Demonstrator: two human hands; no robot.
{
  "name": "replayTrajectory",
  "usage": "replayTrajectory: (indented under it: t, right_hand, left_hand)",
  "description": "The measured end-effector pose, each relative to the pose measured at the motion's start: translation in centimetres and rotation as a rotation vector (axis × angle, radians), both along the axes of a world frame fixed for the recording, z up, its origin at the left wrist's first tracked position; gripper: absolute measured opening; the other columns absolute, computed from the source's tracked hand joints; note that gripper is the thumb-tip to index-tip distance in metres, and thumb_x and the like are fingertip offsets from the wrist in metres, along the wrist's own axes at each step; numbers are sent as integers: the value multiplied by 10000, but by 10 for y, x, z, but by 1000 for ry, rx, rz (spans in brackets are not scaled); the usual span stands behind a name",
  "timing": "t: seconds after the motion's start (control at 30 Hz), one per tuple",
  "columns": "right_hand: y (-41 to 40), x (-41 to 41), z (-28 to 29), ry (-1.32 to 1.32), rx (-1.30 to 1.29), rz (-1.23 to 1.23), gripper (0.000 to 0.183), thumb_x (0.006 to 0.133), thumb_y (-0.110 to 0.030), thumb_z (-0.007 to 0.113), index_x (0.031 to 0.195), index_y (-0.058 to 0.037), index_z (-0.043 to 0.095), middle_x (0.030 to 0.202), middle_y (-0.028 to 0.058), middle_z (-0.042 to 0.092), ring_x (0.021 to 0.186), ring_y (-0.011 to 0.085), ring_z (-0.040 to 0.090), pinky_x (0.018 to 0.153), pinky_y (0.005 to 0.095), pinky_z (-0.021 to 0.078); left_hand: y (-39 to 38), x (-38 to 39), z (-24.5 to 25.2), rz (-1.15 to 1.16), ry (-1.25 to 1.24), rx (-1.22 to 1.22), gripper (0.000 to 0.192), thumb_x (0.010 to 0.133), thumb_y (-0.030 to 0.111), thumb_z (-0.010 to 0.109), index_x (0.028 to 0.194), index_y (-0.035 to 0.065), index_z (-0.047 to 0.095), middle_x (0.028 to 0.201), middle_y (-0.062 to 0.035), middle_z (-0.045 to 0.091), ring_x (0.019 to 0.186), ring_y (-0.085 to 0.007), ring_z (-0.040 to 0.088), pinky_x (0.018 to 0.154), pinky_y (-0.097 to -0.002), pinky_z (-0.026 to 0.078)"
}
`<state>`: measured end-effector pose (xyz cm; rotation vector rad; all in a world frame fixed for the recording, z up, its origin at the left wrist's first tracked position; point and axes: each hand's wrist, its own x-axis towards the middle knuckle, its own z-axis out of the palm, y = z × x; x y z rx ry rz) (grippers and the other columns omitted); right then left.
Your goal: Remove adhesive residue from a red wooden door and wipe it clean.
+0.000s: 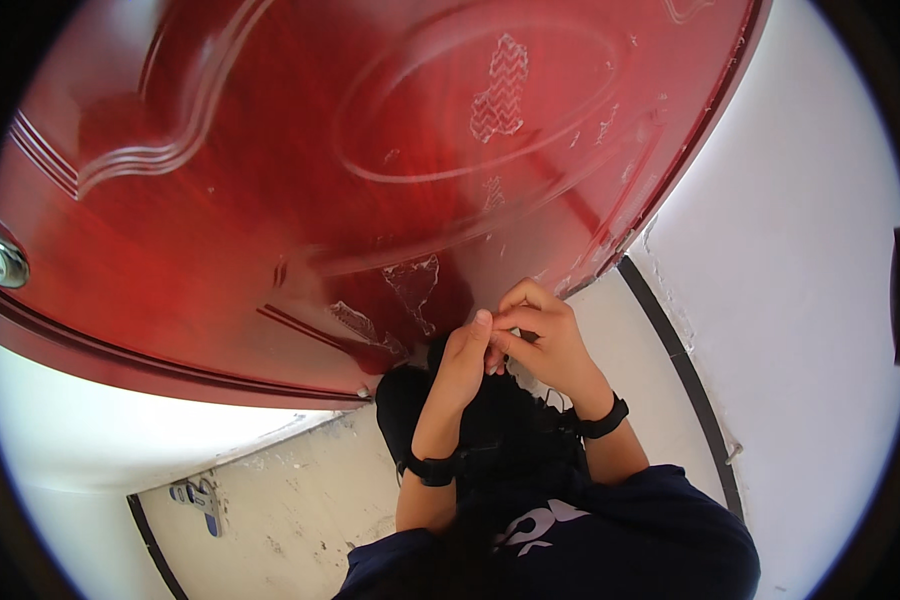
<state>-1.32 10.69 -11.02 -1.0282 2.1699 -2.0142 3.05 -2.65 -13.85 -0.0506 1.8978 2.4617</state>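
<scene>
My left hand (468,352) and my right hand (541,337) meet in front of my body, fingertips together beside the lower part of a red door (270,202). The left thumb points up, and the right fingers are curled against it. Whether anything small is pinched between them cannot be made out. A black band circles each wrist. Patches of torn residue with a zigzag pattern (504,90) cling to the door's face, and more ragged residue (416,281) is low down near my hands.
A metal door handle (1,259) is at the far left. White walls (795,225) flank the door. Grey-and-blue footwear (199,499) lies on the stained pale floor (292,510), by the dark skirting strip. A small doorstop-like fitting (733,453) sticks out at the right wall's base.
</scene>
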Motion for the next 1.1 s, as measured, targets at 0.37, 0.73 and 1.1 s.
replayTrajectory:
  t: [0.37,0.73,1.1]
  right_hand:
    - [-3,4,-23,-650,-75,482,309,756,9,686,1047,-56,608,848,-21,532,607,38,406,558,186,333]
    - [-75,4,-79,-780,-437,38,158,893,-137,567,1001,-39,627,795,-15,568,653,37,421,582,181,317]
    - [-108,-11,-78,-70,-147,-606,117,797,-76,676,888,-21,628,746,46,617,541,113,507,505,243,416]
  left_hand:
    - [-39,37,-32,-203,87,94,468,994,383,377,681,49,475,555,14,353,497,-97,346,498,-247,376]
    - [-56,50,-55,259,-17,414,267,996,281,397,847,69,459,634,27,332,551,-78,312,527,-214,303]
    - [-67,66,-64,473,-46,630,442,1004,325,351,604,147,292,544,31,247,476,-81,227,454,-231,235]
